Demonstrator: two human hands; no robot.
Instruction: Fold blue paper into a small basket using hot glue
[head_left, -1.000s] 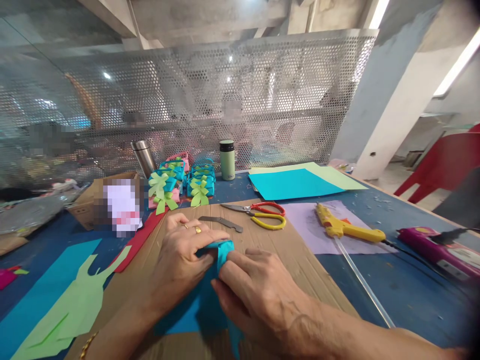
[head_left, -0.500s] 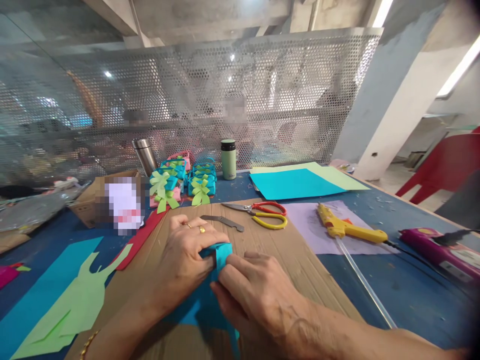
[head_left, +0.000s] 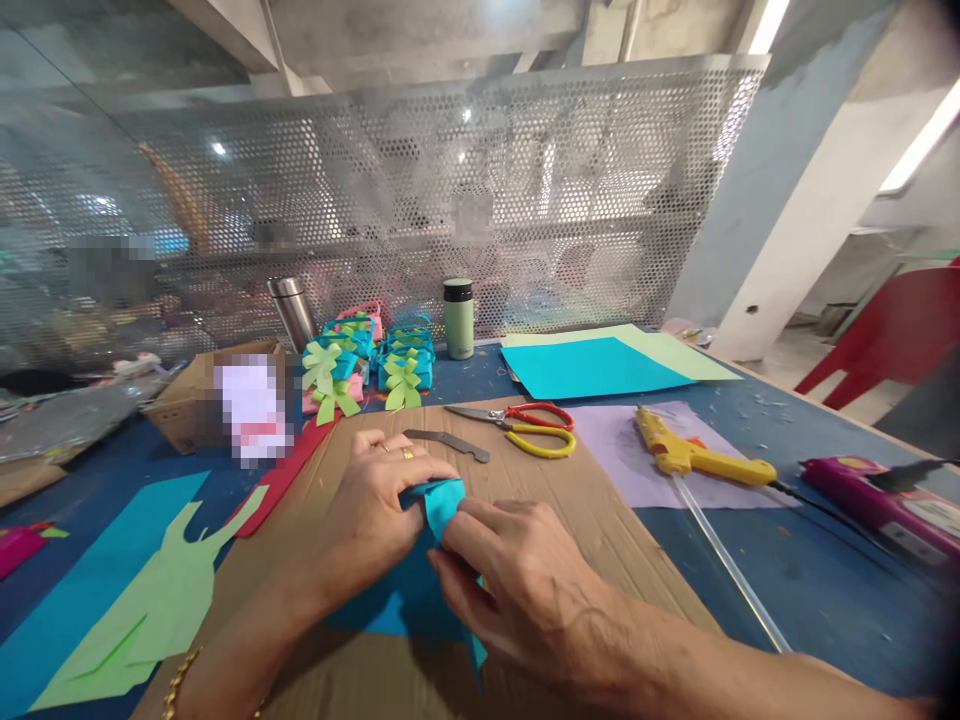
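My left hand [head_left: 375, 510] and my right hand [head_left: 510, 580] meet over a sheet of blue paper [head_left: 439, 505] on a brown cardboard mat [head_left: 585, 520]. Both hands have their fingers pinched on the folded top edge of the paper, which rises a little between them. The rest of the blue sheet lies flat under my wrists. Two rings show on my left hand, a bracelet on that wrist.
Beyond the hands lie a small knife [head_left: 448, 443], red and yellow scissors [head_left: 525, 430], a yellow glue gun [head_left: 694, 455] and a purple tool [head_left: 874, 495]. Blue paper baskets with green bows [head_left: 375, 360], two flasks [head_left: 457, 318], paper sheets [head_left: 592, 362] and green offcuts [head_left: 150, 605] lie around.
The hands have stayed in place and kept working the fold; the folded blue tip now stands up a bit wider between the fingers.
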